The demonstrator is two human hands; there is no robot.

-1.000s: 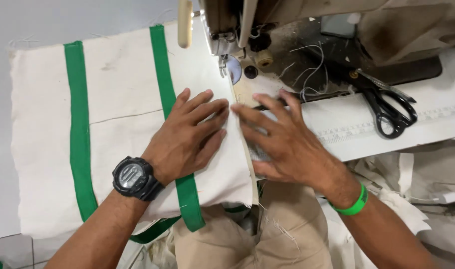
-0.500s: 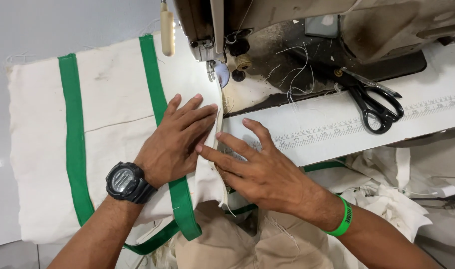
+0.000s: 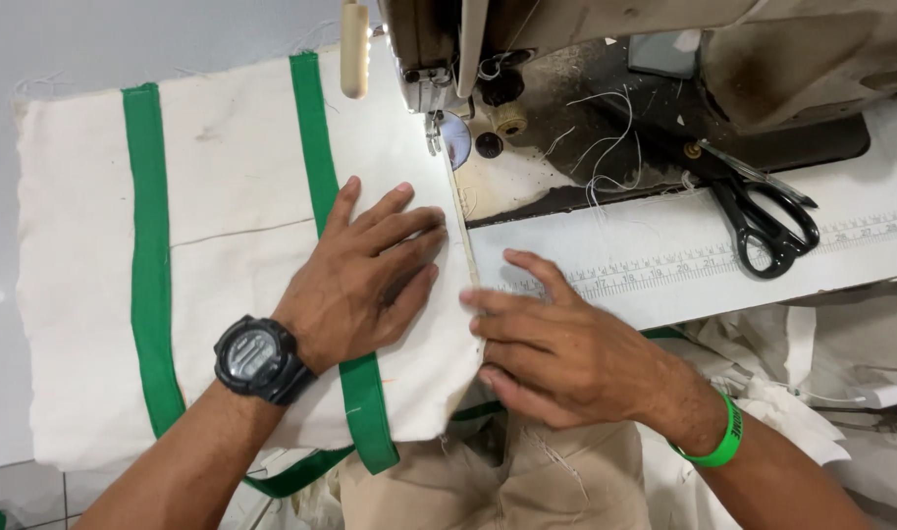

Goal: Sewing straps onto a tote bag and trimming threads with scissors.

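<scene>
A cream canvas piece [image 3: 233, 196] with two green straps [image 3: 316, 147] lies flat on the sewing table. My left hand [image 3: 360, 280], with a black watch on its wrist, presses flat on the cloth, fingers spread toward its right edge. My right hand [image 3: 556, 353], with a green wristband, rests at the cloth's right edge near the table front, fingers pointing left and touching the hem. The sewing machine [image 3: 566, 59] stands just behind, its presser foot [image 3: 434, 128] at the top of that edge.
Black scissors [image 3: 763, 221] lie on the machine bed to the right. A ruler strip [image 3: 723, 260] runs along the white table. Loose threads lie on the dark plate. More cream cloth [image 3: 802, 393] hangs at the lower right, over my lap.
My right hand has slid down and toward me along the cloth's right edge. The left hand stays flat on the cloth, and the view has shifted slightly.
</scene>
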